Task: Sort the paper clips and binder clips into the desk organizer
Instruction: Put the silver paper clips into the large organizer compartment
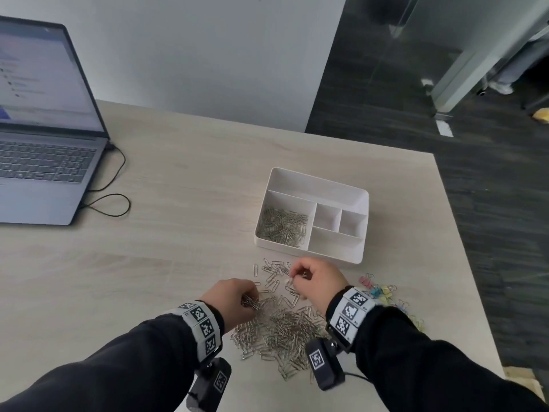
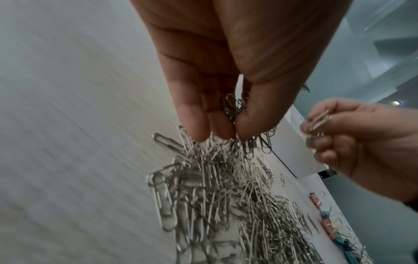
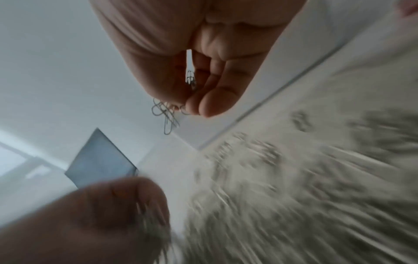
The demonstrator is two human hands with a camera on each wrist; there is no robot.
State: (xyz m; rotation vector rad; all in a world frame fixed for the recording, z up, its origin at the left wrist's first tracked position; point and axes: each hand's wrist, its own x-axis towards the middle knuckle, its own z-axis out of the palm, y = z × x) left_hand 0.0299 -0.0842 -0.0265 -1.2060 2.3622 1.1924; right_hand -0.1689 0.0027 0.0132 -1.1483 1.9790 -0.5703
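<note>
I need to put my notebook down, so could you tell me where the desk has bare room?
Bare desk lies between the laptop and the organizer, and left of the left hand. It is crowded between both hands with paper clips; binder clips lie beside the right hand.

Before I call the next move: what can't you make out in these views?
- Right wrist view: paper clip pile smeared by motion blur.
- Head view: binder clips partly hidden behind the right hand and its wristband.
- Clip count in either grip: left hand fingers cover the bunch.
</note>
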